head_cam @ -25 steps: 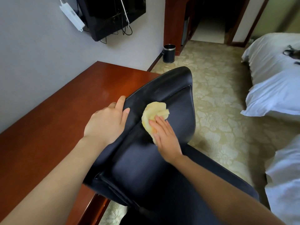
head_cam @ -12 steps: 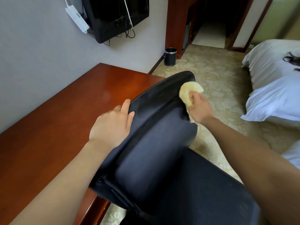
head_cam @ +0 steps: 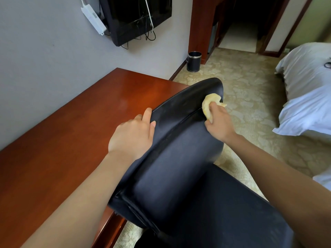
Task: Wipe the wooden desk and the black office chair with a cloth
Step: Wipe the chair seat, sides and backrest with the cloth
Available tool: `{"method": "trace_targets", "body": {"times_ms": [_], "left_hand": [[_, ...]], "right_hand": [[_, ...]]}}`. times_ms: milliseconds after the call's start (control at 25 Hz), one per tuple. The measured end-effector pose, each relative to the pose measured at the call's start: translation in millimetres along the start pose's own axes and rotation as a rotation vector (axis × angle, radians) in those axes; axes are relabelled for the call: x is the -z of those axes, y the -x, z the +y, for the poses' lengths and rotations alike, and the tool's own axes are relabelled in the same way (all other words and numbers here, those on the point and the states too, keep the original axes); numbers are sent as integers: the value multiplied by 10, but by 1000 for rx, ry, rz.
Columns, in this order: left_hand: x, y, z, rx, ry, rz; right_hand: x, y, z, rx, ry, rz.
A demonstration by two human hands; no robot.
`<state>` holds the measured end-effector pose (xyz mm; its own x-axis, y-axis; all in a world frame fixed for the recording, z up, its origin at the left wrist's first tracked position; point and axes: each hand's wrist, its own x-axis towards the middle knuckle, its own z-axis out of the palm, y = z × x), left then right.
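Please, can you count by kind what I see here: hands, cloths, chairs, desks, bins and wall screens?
Hands: 2, left hand and right hand
Cloths: 1, yellow cloth
Chairs: 1, black chair
Desks: 1, wooden desk
Bins: 1, black bin
Wall screens: 1, black screen
Total: 7

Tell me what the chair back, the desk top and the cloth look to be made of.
The chair back looks like black leather or vinyl imitation, semi-matte, with soft sheen and padded seams. The desk top looks like reddish-brown wood or veneer under glossy lacquer that reflects light. The cloth is pale yellow soft fabric, bunched; its fibre cannot be told.
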<state>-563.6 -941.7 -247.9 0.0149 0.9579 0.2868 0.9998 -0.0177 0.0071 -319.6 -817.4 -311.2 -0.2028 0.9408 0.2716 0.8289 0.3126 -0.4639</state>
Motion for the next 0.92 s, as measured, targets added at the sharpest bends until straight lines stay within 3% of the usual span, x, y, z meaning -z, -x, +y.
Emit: {"method": "trace_targets", "body": {"times_ms": [240, 560, 760, 920], "left_hand": [[33, -3, 2, 4, 52, -17], [55, 24, 14, 12, 73, -22], [64, 42, 10, 9, 58, -18], [60, 36, 1, 15, 64, -29]], "right_hand": [[-73, 353, -301, 257, 59, 56], [-104, 613, -528, 495, 154, -94], [-182, 716, -579, 831, 222, 5], [-93, 504, -343, 752, 377, 19]]}}
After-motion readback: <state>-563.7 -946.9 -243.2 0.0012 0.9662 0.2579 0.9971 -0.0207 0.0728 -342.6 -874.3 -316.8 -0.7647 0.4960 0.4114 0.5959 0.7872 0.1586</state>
